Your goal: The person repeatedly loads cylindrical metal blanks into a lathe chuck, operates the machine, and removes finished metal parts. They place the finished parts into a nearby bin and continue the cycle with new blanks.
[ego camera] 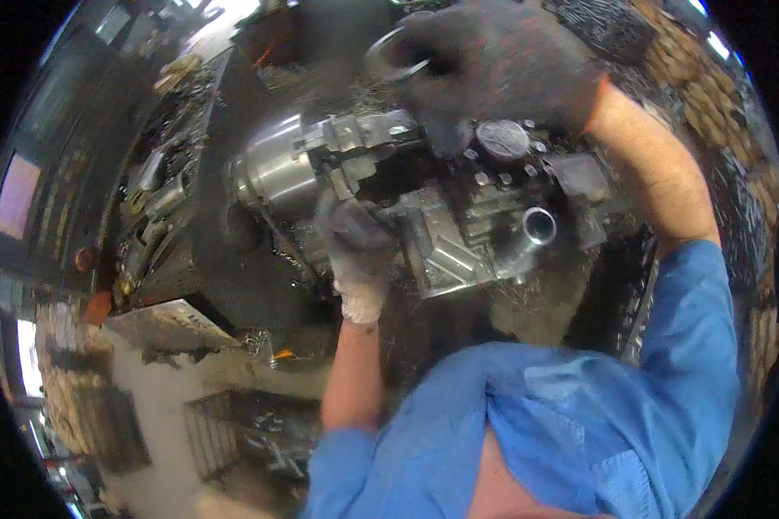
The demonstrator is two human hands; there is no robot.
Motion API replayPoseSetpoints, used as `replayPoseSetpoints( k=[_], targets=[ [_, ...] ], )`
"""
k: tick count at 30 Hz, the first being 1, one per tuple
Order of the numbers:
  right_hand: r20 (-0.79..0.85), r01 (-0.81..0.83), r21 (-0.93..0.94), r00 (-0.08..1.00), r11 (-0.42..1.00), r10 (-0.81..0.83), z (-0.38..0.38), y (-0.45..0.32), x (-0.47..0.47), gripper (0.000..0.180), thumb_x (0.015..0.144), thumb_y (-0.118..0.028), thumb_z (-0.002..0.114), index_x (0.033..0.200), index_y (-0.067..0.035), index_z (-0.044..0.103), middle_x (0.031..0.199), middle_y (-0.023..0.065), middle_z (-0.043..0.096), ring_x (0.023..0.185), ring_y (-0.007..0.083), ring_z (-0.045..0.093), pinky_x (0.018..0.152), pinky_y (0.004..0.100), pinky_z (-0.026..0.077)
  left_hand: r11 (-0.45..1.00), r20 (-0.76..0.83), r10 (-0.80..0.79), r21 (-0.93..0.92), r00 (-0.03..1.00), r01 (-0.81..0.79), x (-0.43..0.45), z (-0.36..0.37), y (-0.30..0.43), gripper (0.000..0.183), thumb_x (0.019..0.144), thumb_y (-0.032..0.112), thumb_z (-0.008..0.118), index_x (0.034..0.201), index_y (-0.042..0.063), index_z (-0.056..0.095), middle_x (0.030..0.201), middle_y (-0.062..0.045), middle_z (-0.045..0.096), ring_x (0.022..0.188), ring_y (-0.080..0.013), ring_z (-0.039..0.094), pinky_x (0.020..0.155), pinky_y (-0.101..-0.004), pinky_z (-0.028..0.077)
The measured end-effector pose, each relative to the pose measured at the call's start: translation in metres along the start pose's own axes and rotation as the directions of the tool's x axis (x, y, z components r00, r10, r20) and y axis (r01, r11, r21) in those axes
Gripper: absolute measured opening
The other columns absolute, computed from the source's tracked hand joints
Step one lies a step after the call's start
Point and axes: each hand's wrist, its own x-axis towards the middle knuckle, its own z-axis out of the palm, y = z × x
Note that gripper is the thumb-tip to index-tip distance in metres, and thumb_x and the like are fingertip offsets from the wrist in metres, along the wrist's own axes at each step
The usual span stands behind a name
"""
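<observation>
Before me stands a metal lathe with a shiny round chuck [279, 159] on its left side. My left hand [357, 237], in a dirty glove with a pale cuff, is just below the chuck's front end, its fingers curled. Whether it grips anything there is hidden by blur. Higher up and to the right, my right hand [487, 65] wears a dark glove with an orange cuff. It holds a shiny metal ring [378, 57], blurred. Under that hand is the bolted tool post [503, 139], with a short open tube [539, 227] below it.
An angular metal cover [451, 253] sits on the carriage right of my left hand. Metal chips and loose parts [162, 194] lie at the left. A flat plate [172, 324] juts out lower left, above a slatted crate [214, 428]. Stacked brownish pieces [701, 84] line the far right.
</observation>
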Motion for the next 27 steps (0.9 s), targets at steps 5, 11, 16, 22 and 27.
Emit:
replayPoseSetpoints(
  k=[5, 11, 16, 22, 27],
  targets=[
    [-0.124, 0.151, 0.458, 0.987, 0.876, -0.105, 0.124, -0.030, -0.085, 0.045, 0.098, -0.036, 0.069, 0.132, -0.009, 0.059, 0.117, 0.0187, 0.071, 0.089, 0.0416, 0.072, 0.079, 0.0511, 0.056, 0.977, 0.035, -0.151, 0.157, 0.988, 0.144, -0.014, -0.013, -0.001, 0.068, 0.094, 0.008, 0.079, 0.153, 0.008, 0.046, 0.128, -0.008, 0.064, 0.112, -0.0245, 0.065, 0.096, -0.0407, 0.057],
    [0.546, -0.525, -0.031, 0.704, 0.850, 0.454, 0.239, -0.046, -0.224, 0.052, 0.095, -0.035, 0.070, 0.137, -0.004, 0.061, 0.111, 0.0254, 0.074, 0.096, 0.0433, 0.074, 0.080, 0.0530, 0.059, 0.331, 0.417, -0.508, -0.713, 0.753, 0.618, -0.056, -0.055, -0.055, 0.047, 0.107, 0.042, 0.060, 0.140, 0.008, 0.061, 0.125, -0.010, 0.070, 0.115, -0.0264, 0.066, 0.103, -0.0409, 0.054],
    [0.567, -0.738, 0.491, 0.674, 0.462, 0.474, 0.213, -0.023, -0.196, 0.068, 0.092, -0.041, 0.076, 0.145, -0.003, 0.059, 0.123, 0.0180, 0.074, 0.102, 0.0283, 0.074, 0.089, 0.0452, 0.059, 0.136, 0.578, -0.127, -0.795, 0.806, 0.591, -0.047, -0.069, -0.093, 0.056, 0.113, 0.050, 0.043, 0.147, 0.008, 0.058, 0.137, -0.011, 0.065, 0.128, -0.0276, 0.059, 0.115, -0.0434, 0.044],
    [0.599, -0.670, 0.540, 0.731, 0.509, 0.327, 0.171, -0.060, -0.126, 0.083, 0.082, -0.034, 0.089, 0.151, -0.003, 0.053, 0.132, 0.0138, 0.070, 0.122, 0.0190, 0.063, 0.104, 0.0384, 0.053, 0.604, 0.183, -0.331, -0.712, 0.926, 0.357, -0.034, -0.021, -0.056, 0.062, 0.115, 0.051, 0.036, 0.156, 0.007, 0.049, 0.158, -0.009, 0.051, 0.142, -0.0291, 0.049, 0.125, -0.0443, 0.030],
    [0.518, -0.590, 0.472, 0.787, 0.655, 0.336, 0.116, -0.024, -0.088, 0.085, 0.076, -0.030, 0.088, 0.150, -0.007, 0.054, 0.129, 0.0159, 0.071, 0.118, 0.0267, 0.069, 0.097, 0.0431, 0.057, 0.946, 0.348, -0.322, 0.072, 0.880, 0.317, 0.067, -0.024, 0.024, 0.082, 0.097, 0.032, 0.074, 0.164, 0.007, 0.034, 0.156, -0.020, 0.050, 0.142, -0.0276, 0.050, 0.119, -0.0506, 0.040]
  ],
)
